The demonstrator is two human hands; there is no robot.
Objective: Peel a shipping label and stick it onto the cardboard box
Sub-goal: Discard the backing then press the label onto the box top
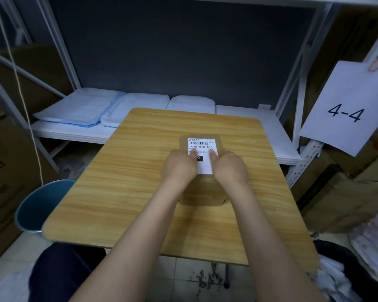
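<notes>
Head view: box (202, 188) sits on wooden worktop (122, 171), slightly toward 1 o'clock of centre. Label (204, 165) lies flat on box top, barcode end at 12 o'clock. Left hand (179, 165) and right hand (229, 167) both loosely curled, gripping nothing, fingertips (211, 153) pressing down on label, hands side by side, label showing between them. Blue bin (37, 205) on floor at 9 o'clock of worktop. Sign (345, 107) reading 4-4 hangs at 2 o'clock.

A wooden table (122, 171) carries one cardboard box (202, 190), standing near its middle.
</notes>
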